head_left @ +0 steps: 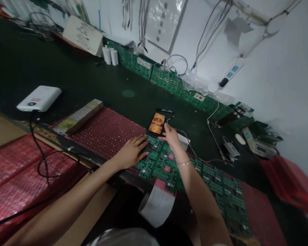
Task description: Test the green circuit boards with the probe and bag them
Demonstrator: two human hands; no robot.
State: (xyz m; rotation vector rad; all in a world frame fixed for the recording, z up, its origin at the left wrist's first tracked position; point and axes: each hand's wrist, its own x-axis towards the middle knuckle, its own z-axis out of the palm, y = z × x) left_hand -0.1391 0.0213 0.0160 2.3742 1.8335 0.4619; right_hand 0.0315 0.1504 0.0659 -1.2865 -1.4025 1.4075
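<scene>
My left hand (132,152) lies with fingers spread at the left edge of a green circuit board panel (143,171), touching it. My right hand (171,137) reaches over the panel's far edge, its visible fingers apart and nothing seen in them. Just beyond it lies a phone (157,123) with a lit orange screen, and a black marker pen (165,111) sits behind that. A thin cable (188,141) runs past my right hand. Under my right forearm more circuit board panels (227,193) continue to the right, partly hidden by the arm.
Pink bubble wrap (110,131) and a long metal-coloured bar (79,118) lie to the left. A white power bank (39,98) stands at the far left with a black cable. A paper strip (159,206) hangs over the near edge. At right stands a scale (260,140).
</scene>
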